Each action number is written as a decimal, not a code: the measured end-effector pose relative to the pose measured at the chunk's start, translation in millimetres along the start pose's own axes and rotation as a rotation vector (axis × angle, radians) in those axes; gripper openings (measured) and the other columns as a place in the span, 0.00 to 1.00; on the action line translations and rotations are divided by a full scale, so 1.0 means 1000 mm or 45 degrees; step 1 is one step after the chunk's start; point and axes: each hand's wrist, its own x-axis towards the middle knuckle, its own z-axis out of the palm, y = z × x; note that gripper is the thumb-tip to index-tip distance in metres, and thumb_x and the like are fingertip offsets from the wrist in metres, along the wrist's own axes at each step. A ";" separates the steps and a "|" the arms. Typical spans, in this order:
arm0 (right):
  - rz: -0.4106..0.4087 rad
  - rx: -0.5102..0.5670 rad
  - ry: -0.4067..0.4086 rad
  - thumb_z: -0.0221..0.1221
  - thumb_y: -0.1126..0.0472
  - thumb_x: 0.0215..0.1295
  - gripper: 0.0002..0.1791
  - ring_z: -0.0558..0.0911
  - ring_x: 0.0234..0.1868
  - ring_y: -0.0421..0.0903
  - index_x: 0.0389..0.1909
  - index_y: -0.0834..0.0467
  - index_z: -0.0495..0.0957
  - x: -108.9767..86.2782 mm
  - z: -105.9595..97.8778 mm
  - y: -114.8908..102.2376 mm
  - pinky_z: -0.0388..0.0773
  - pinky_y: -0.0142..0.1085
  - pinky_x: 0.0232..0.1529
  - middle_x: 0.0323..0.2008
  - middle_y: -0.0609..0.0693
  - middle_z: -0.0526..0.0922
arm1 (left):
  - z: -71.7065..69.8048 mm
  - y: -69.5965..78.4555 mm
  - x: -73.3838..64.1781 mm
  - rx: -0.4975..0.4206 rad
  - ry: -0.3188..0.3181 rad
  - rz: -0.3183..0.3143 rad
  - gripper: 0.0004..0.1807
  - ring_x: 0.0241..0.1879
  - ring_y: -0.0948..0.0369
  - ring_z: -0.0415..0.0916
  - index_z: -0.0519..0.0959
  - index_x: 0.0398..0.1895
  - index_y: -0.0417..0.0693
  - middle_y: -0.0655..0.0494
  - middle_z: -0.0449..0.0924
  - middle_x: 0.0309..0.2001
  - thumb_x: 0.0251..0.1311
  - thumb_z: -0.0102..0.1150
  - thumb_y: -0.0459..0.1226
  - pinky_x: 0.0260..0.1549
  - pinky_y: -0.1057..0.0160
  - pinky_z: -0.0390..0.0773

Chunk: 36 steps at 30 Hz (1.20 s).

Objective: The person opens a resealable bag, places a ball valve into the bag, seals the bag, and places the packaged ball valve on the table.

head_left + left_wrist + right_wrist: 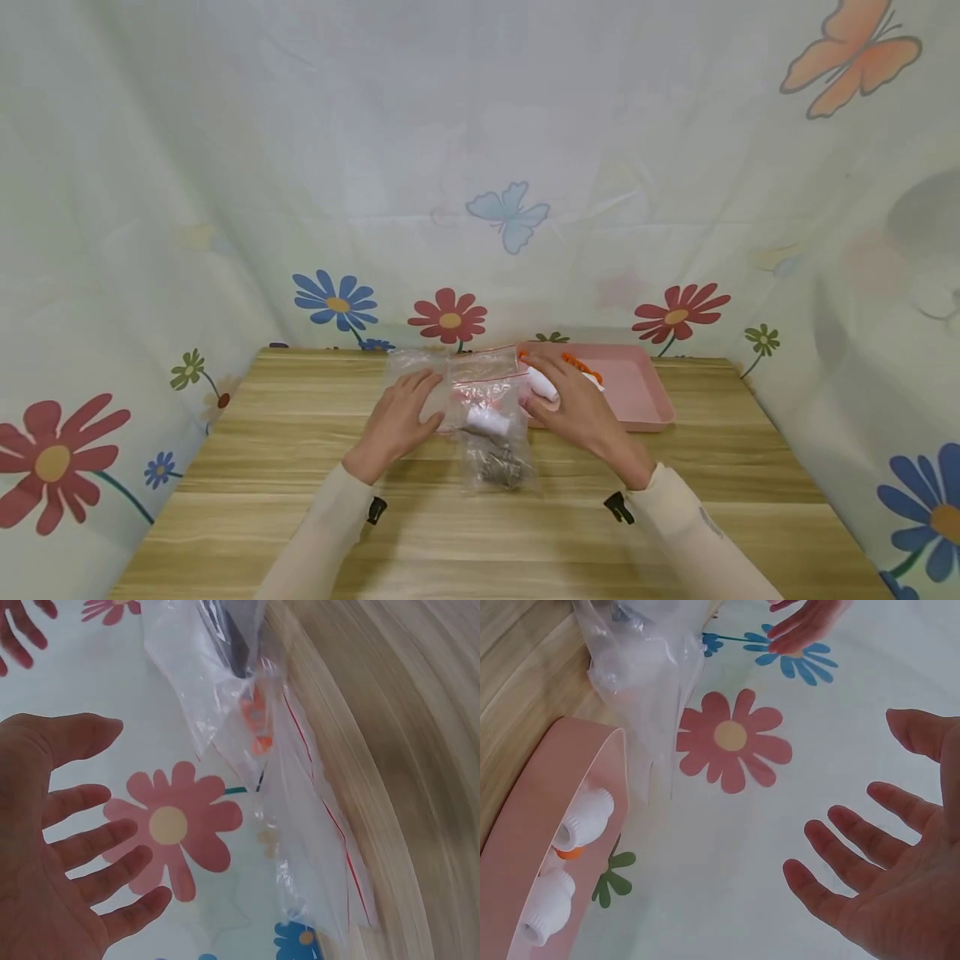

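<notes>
A clear zip bag (491,454) with white, orange and dark grey contents lies on the table between my hands. Flatter clear zip bags with red seal lines lie behind it; one such bag (322,855) shows in the left wrist view. My left hand (401,417) hovers to the left of the filled bag, fingers spread and holding nothing. On the other side, my right hand (573,408) is raised in front of the pink tray (645,396), its palm bare in the right wrist view. White ribbed rolls (586,819) and an orange item (581,367) lie in that tray.
The wooden table (480,550) ends at the back against a fabric curtain (390,150) printed with flowers and butterflies. The curtain also encloses both sides. Black clips (618,507) hang at my wrists.
</notes>
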 end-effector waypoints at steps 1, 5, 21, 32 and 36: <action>-0.011 -0.013 0.001 0.63 0.49 0.64 0.34 0.72 0.67 0.56 0.70 0.48 0.66 -0.002 0.000 -0.002 0.74 0.57 0.58 0.68 0.53 0.71 | 0.000 -0.002 -0.001 0.021 -0.006 0.005 0.32 0.66 0.46 0.67 0.70 0.67 0.47 0.45 0.71 0.67 0.60 0.64 0.45 0.61 0.43 0.71; -0.052 -0.015 0.006 0.64 0.48 0.63 0.34 0.77 0.62 0.54 0.69 0.51 0.69 -0.009 0.001 -0.010 0.75 0.55 0.58 0.67 0.55 0.72 | 0.000 -0.010 -0.004 0.069 -0.054 -0.012 0.32 0.67 0.47 0.67 0.70 0.67 0.47 0.45 0.71 0.67 0.60 0.65 0.45 0.63 0.44 0.70; -0.173 -0.065 -0.032 0.64 0.49 0.62 0.31 0.75 0.64 0.56 0.66 0.53 0.72 -0.032 0.015 -0.025 0.73 0.54 0.61 0.65 0.52 0.74 | 0.015 -0.030 -0.012 0.079 -0.196 -0.106 0.31 0.62 0.46 0.72 0.73 0.65 0.47 0.45 0.75 0.63 0.57 0.67 0.42 0.58 0.45 0.75; -0.203 -0.080 -0.035 0.64 0.47 0.62 0.28 0.78 0.61 0.51 0.62 0.51 0.75 -0.042 0.026 -0.026 0.76 0.50 0.58 0.61 0.50 0.78 | 0.034 -0.039 -0.011 0.111 -0.234 -0.100 0.23 0.52 0.50 0.79 0.79 0.57 0.47 0.48 0.81 0.55 0.56 0.68 0.38 0.49 0.50 0.80; -0.206 -0.076 -0.035 0.64 0.47 0.62 0.28 0.78 0.60 0.51 0.62 0.51 0.76 -0.044 0.028 -0.027 0.76 0.50 0.58 0.60 0.50 0.78 | 0.037 -0.039 -0.010 0.133 -0.235 -0.101 0.16 0.47 0.52 0.81 0.82 0.51 0.48 0.51 0.83 0.48 0.58 0.66 0.34 0.44 0.51 0.82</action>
